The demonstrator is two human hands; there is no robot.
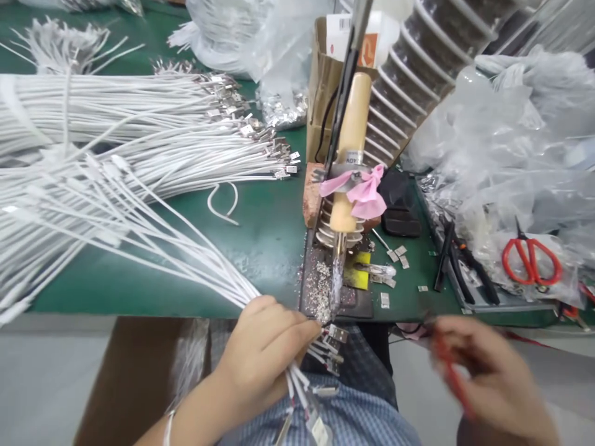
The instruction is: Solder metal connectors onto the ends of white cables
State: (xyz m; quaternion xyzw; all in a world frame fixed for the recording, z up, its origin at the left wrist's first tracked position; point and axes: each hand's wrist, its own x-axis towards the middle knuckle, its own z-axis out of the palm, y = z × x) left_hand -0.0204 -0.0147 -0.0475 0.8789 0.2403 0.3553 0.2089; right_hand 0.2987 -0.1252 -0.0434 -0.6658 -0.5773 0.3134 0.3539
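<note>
My left hand [269, 353] is closed around a bundle of white USB cables [199, 257] at the front edge of the table. Bare metal USB plugs [337, 334] stick out past the fingers, several hanging down over my lap. The other ends of the cables spread out to the left over the table. At the lower right, off the table edge, my right hand [488, 371] grips a red-handled tool [450, 375]. Motion blur hides what kind of tool it is. Just beyond the left hand, a wooden-handled soldering iron [352, 124] is fixed tip down, tied with a pink strip.
Thick bundles of white cables [139, 111] lie at the back left. Solder bits [320, 291] and loose metal plugs lie around the iron tip. A ribbed duct [418, 68] rises behind it. Red-handled scissors [530, 260], black-handled pliers [474, 272] and plastic bags fill the right side.
</note>
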